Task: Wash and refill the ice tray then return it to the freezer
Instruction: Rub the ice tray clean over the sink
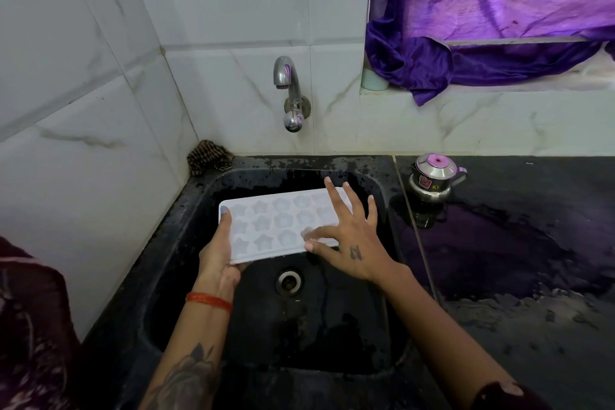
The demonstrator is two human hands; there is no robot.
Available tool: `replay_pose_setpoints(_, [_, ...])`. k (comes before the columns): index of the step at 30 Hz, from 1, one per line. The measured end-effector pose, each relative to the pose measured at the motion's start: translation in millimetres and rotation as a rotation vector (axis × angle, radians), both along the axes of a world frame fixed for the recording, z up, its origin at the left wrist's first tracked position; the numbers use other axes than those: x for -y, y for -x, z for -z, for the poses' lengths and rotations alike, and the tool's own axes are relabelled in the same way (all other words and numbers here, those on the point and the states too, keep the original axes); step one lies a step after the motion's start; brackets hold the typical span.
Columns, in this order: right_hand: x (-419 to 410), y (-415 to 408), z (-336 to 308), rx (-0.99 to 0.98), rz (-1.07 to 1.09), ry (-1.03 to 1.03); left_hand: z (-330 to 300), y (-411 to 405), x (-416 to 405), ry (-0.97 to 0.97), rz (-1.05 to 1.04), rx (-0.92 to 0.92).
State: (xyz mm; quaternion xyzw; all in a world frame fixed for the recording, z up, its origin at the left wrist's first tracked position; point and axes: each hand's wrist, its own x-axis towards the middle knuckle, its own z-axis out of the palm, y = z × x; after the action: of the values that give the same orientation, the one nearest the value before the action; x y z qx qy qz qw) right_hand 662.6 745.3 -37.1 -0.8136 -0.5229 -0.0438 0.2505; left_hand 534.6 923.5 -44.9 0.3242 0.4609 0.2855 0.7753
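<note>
Over the black sink [199,210], seen from the head camera, a white ice tray [279,223] with star- and flower-shaped cavities is held level above the basin, its long side running left to right. The left hand [218,250] grips the tray's near-left corner, thumb lying along the top of the short left edge and fingers curled underneath. The right hand [349,236] is spread wide with straight fingers over the tray's right end; its thumb and the blurred tip of one finger touch the tray surface near the front-right cavities, holding nothing. A red thread bracelet [209,300] circles the left wrist.

Below the tray, the round metal drain [289,282] sits in the sink floor. A chrome tap [290,90] juts from the tiled wall directly behind the sink, with no water visibly running. A striped cloth [209,156] is bunched in the corner at the sink's back-left rim. On the wet dark tabletop [515,243] to the right stands a small steel pot [432,180] with a lid. Purple fabric [482,10] hangs over the window ledge at upper right.
</note>
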Motion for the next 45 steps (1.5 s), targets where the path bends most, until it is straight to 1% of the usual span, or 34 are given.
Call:
replay_pose_setpoints(3, [0.2,-0.1,-1.3,-0.06,-0.016,-0.005,1.0,0.6,-0.7,0.002,-0.008,-0.014])
replay_pose_setpoints(7, [-0.4,-2.0,-4.4,-0.077,-0.006,0.013,0.2,0.2,0.8,0.006,0.002,-0.011])
replay_pose_setpoints(15, [0.7,1.3,1.8,0.074,0.03,-0.032,-3.3,-1.2,2.6,0.007,-0.017,-0.012])
replay_pose_setpoints(18, [0.9,1.4,2.5,0.09,0.035,-0.023,-2.9,-1.7,2.8,-0.007,-0.012,-0.023])
replay_pose_setpoints(28, [-0.5,1.0,1.3,-0.07,-0.007,-0.011,-2.4,-1.8,2.7,-0.004,-0.013,-0.025])
replay_pose_setpoints(36, [1.3,-0.4,4.2,-0.107,0.017,-0.021,1.0,-2.1,2.5,-0.015,0.004,-0.007])
replay_pose_setpoints(41, [-4.2,9.1,-4.7,-0.152,-0.007,-0.13,0.7,-3.1,5.3,-0.018,0.008,0.003])
replay_pose_setpoints(45, [-11.5,16.8,-7.5,-0.105,-0.047,-0.126,0.9,-2.7,7.3,-0.012,0.009,0.008])
